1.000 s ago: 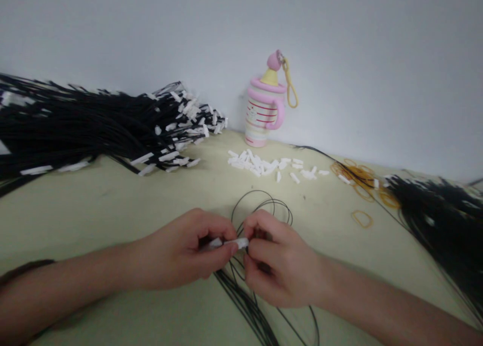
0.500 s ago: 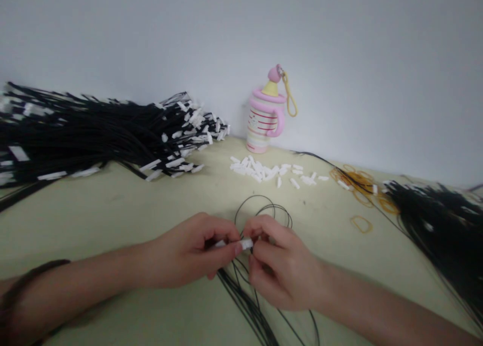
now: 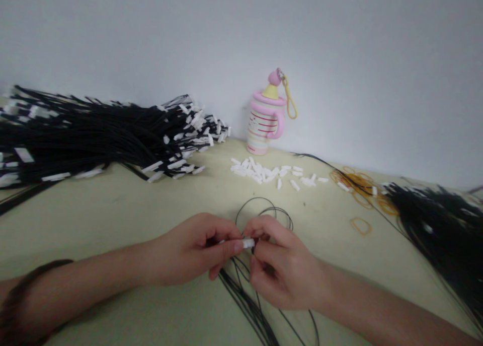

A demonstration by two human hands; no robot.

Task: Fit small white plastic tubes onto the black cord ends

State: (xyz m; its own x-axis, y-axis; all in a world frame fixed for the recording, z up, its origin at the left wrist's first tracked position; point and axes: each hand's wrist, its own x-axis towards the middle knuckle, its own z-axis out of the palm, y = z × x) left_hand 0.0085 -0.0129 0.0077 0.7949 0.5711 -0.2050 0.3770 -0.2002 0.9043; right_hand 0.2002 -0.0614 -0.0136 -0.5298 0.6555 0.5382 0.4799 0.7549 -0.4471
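My left hand (image 3: 188,249) pinches a small white plastic piece (image 3: 248,243) between thumb and fingers, and most of the piece is hidden in its grip. My right hand (image 3: 284,265) meets it from the other side, its fingers closed at the piece's end around a thin black cord (image 3: 241,285). That cord runs down toward me, and its loops (image 3: 260,205) rise behind my hands. I cannot see exactly where cord and piece join.
A large heap of black cords with white tips (image 3: 113,132) lies at the left, with another black bundle (image 3: 433,235) at the right. Loose white pieces (image 3: 267,174), a pink-and-cream mug-shaped ornament (image 3: 263,127) and amber rubber bands (image 3: 360,226) sit on the pale green surface (image 3: 113,220) by the wall.
My hands have come closer together, and less of the white piece shows between them. The whole scene sits slightly lower in view.
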